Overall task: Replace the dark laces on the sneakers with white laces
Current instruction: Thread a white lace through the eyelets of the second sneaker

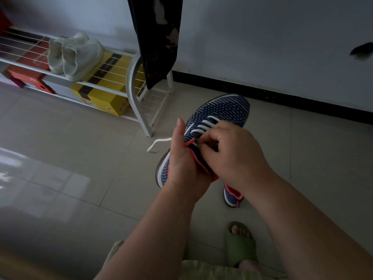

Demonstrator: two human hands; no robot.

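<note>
Nearest the camera, a foot in a green slipper rests on the tiled floor, just beside a pale garment on the person's lap. Above the floor, the left hand grasps a dark blue knit sneaker from its left side, thumb pointing up along the eyelets, the pink-edged collar pressed into the palm. The right hand sits over the tongue, fingers curled and pinching at the white lace near the upper eyelets; what exactly the fingertips hold is hidden. Four white bars of lace cross the shoe beyond the fingers, and a loose lace end trails out left of the left hand. Under the right wrist, the heel of a second sneaker shows on the floor. Farther back, toward the wall, a white wire shoe rack carries a pair of pale shoes on top, with yellow and red boxes beneath. A dark cloth hangs over the rack's right end.
</note>
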